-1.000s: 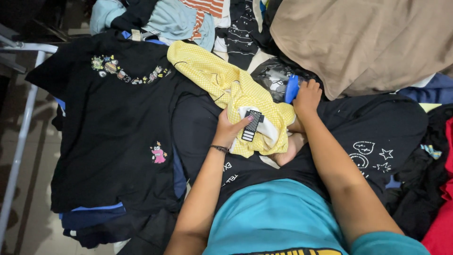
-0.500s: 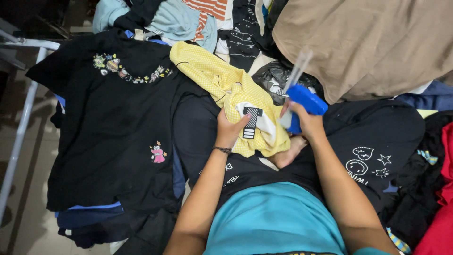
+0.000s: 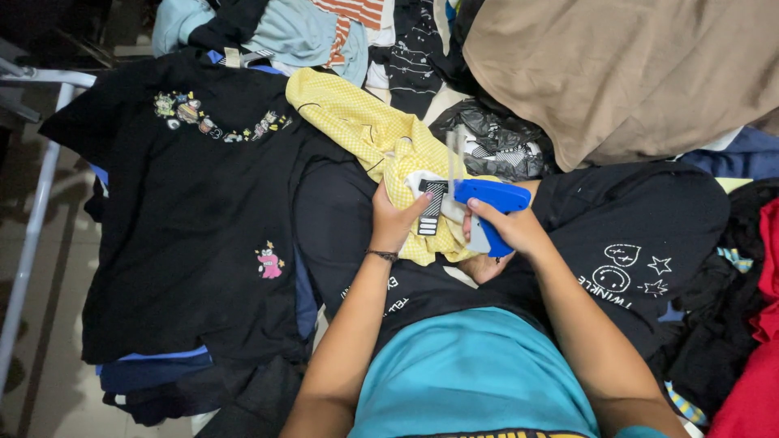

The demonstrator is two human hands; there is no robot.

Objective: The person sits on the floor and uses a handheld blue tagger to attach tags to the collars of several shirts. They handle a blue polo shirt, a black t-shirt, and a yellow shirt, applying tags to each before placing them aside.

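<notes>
My left hand (image 3: 395,220) grips a bunched yellow garment (image 3: 357,122) together with a white and black paper tag (image 3: 431,206) pressed against it. My right hand (image 3: 510,229) is closed around a blue tagging gun (image 3: 492,203), whose tip points left at the tag. A strip of clear plastic fasteners (image 3: 451,156) stands up from the gun. Both hands meet over my lap, above black clothing.
A black T-shirt with small cartoon prints (image 3: 195,203) lies spread at the left. A black plastic bag (image 3: 495,144) and a tan cloth (image 3: 625,73) lie behind the hands. Black printed garments (image 3: 641,235) and red cloth (image 3: 763,324) are at right. A metal rail (image 3: 36,211) runs at far left.
My right hand picked up the blue tagging gun from beside the black bag and brought it left to the tag. My left hand stayed on the yellow garment.
</notes>
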